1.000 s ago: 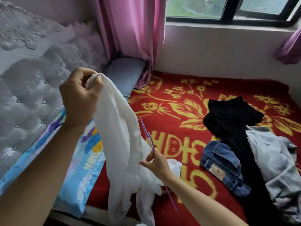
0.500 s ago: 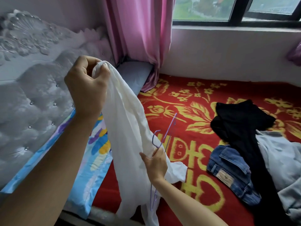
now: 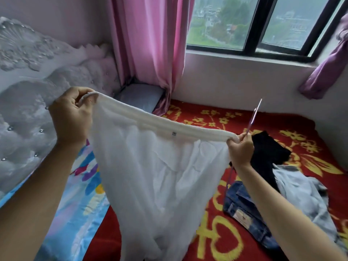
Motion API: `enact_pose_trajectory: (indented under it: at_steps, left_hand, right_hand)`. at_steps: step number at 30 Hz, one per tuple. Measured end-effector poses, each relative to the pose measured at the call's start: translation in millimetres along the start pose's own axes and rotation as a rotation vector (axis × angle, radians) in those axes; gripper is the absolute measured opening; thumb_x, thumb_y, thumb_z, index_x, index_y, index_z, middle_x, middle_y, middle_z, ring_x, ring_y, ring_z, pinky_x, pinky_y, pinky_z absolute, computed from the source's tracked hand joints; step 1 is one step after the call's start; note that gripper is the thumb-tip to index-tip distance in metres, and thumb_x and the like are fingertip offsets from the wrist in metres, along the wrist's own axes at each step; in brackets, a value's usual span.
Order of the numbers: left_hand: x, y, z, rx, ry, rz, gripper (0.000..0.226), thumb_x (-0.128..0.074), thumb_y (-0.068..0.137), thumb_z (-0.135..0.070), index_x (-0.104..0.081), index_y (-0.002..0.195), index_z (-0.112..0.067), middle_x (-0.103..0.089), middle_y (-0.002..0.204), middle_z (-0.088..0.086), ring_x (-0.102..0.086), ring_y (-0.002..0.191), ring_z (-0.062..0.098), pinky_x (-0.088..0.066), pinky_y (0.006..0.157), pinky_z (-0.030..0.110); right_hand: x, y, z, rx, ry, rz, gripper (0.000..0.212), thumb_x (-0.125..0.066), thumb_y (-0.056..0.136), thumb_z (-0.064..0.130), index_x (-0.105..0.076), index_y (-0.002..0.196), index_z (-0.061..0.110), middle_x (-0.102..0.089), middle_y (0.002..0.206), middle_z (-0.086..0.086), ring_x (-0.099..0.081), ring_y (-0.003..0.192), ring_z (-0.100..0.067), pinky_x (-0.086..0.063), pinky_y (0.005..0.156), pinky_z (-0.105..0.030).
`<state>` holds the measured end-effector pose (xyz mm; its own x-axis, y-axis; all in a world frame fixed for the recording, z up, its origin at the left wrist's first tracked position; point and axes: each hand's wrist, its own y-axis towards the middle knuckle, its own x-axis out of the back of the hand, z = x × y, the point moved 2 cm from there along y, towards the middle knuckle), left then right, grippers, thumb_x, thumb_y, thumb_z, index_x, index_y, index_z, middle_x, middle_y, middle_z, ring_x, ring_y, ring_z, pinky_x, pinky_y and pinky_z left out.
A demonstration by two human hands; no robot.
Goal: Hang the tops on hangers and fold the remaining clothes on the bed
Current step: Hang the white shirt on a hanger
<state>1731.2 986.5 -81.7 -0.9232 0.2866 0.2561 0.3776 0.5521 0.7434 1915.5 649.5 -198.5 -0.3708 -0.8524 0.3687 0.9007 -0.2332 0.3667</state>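
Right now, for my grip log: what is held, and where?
Left hand and right hand grip the white garment by opposite band ends; right also holds the purple hanger.

The left grip (image 3: 69,117) and right grip (image 3: 241,151) are bare, as are both forearms (image 3: 37,194).

Two bare hands are in view, the left hand (image 3: 69,117) and the right hand (image 3: 240,149), along with one thin purple hanger (image 3: 253,117). There are four pieces of clothing in all: one white garment (image 3: 156,176), one black garment (image 3: 269,151), one pair of jeans (image 3: 243,210) and one grey garment (image 3: 301,194). The room also has two curtains, one pink curtain (image 3: 150,44) and one purple curtain (image 3: 327,66), plus one window (image 3: 252,25), one headboard (image 3: 24,91), one pillow (image 3: 139,97), one red blanket (image 3: 207,117) and one blue sheet (image 3: 75,213).
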Motion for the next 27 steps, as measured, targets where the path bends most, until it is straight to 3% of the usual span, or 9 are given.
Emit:
enact_pose_trajectory:
  at_steps: [4, 7, 8, 10, 12, 15, 18, 23, 27]
  left_hand:
    - [-2.0, 17.4, -0.9, -0.021, -0.035, -0.063, 0.038, -0.057, 0.085, -0.035, -0.069, 0.096, -0.001, -0.070, 0.088, 0.018, -0.050, 0.060, -0.008, -0.038, 0.067, 0.024]
    - [-4.4, 23.5, -4.6, -0.024, -0.024, -0.093, 0.035, -0.057, 0.086, -0.030, -0.068, 0.096, 0.001, -0.069, 0.089, 0.022, -0.056, 0.064, 0.011, -0.039, 0.068, 0.027]
    - [-7.3, 21.8, -1.6, -0.001, -0.024, -0.084, 0.032, -0.058, 0.086, -0.028, -0.068, 0.096, 0.001, -0.070, 0.089, 0.019, -0.056, 0.064, 0.009, -0.039, 0.068, 0.026]
    - [-17.3, 13.5, 11.0, 0.089, -0.065, -0.015, 0.025, -0.060, 0.086, -0.023, -0.067, 0.095, -0.001, -0.072, 0.078, -0.008, -0.051, 0.059, -0.003, -0.039, 0.066, 0.021]
    - [-31.2, -1.0, 28.2, 0.218, -0.120, 0.099, 0.010, -0.062, 0.087, -0.014, -0.066, 0.090, -0.005, -0.061, 0.060, -0.029, -0.049, 0.054, -0.013, -0.037, 0.059, 0.009]
    - [-45.4, -30.3, 44.4, 0.288, -0.115, 0.248, 0.013, -0.061, 0.088, -0.003, -0.062, 0.081, -0.014, -0.058, 0.054, -0.016, -0.049, 0.051, -0.018, -0.034, 0.053, 0.003]
    - [-51.3, -54.4, 52.1, 0.230, -0.069, 0.364, 0.005, -0.063, 0.085, 0.000, -0.065, 0.085, -0.004, -0.066, 0.069, -0.003, -0.051, 0.060, -0.023, -0.035, 0.061, 0.001]
    - [-54.7, -81.6, 57.0, 0.192, -0.051, 0.472, 0.008, -0.064, 0.083, 0.004, -0.066, 0.084, -0.003, -0.066, 0.080, 0.007, -0.052, 0.065, -0.026, -0.037, 0.066, -0.001]
    - [-53.0, -92.9, 50.8, 0.095, 0.008, 0.482, 0.008, -0.066, 0.080, 0.005, -0.071, 0.086, 0.002, -0.072, 0.087, 0.015, -0.061, 0.078, 0.000, -0.037, 0.070, -0.001]
  right_hand:
    - [48.9, 60.4, 59.4, 0.292, 0.064, -0.201, 0.032, -0.055, 0.070, 0.034, -0.041, 0.086, 0.009, -0.033, 0.065, 0.016, -0.046, 0.068, -0.025, -0.032, 0.067, -0.033]
    - [68.7, 71.5, 84.5, 0.497, 0.056, -0.230, 0.035, -0.048, 0.075, 0.041, -0.038, 0.088, 0.010, -0.032, 0.064, 0.015, -0.041, 0.066, -0.019, -0.024, 0.060, -0.022]
    - [71.4, 71.6, 84.2, 0.523, 0.036, -0.218, 0.029, -0.050, 0.078, 0.036, -0.038, 0.087, 0.011, -0.035, 0.062, 0.009, -0.041, 0.065, -0.019, -0.023, 0.060, -0.020]
    - [72.1, 70.4, 73.2, 0.466, -0.023, -0.163, 0.020, -0.057, 0.081, 0.018, -0.037, 0.078, 0.019, -0.040, 0.062, 0.002, -0.042, 0.065, -0.020, -0.026, 0.059, -0.023]
    - [67.5, 65.9, 49.4, 0.332, -0.073, -0.043, 0.041, -0.060, 0.081, 0.002, -0.030, 0.065, 0.024, -0.038, 0.059, 0.005, -0.043, 0.065, -0.021, -0.027, 0.059, -0.028]
    - [56.1, 52.4, 0.2, 0.197, -0.270, 0.245, 0.044, -0.060, 0.078, -0.006, -0.030, 0.060, 0.021, -0.039, 0.058, 0.004, -0.044, 0.065, -0.023, -0.026, 0.057, -0.029]
    - [45.2, 28.5, -44.7, 0.043, -0.472, 0.492, 0.036, -0.061, 0.078, -0.002, -0.034, 0.062, 0.018, -0.044, 0.062, 0.001, -0.047, 0.069, -0.025, -0.033, 0.060, -0.033]
    - [28.5, -11.8, -84.6, -0.081, -0.529, 0.616, 0.035, -0.059, 0.078, -0.002, -0.033, 0.062, 0.016, -0.044, 0.061, 0.001, -0.046, 0.069, -0.023, -0.031, 0.061, -0.033]
    - [16.6, -35.8, -94.4, -0.068, -0.584, 0.690, 0.035, -0.067, 0.078, 0.009, -0.036, 0.066, 0.017, -0.054, 0.074, -0.006, -0.051, 0.072, -0.024, -0.035, 0.061, -0.034]
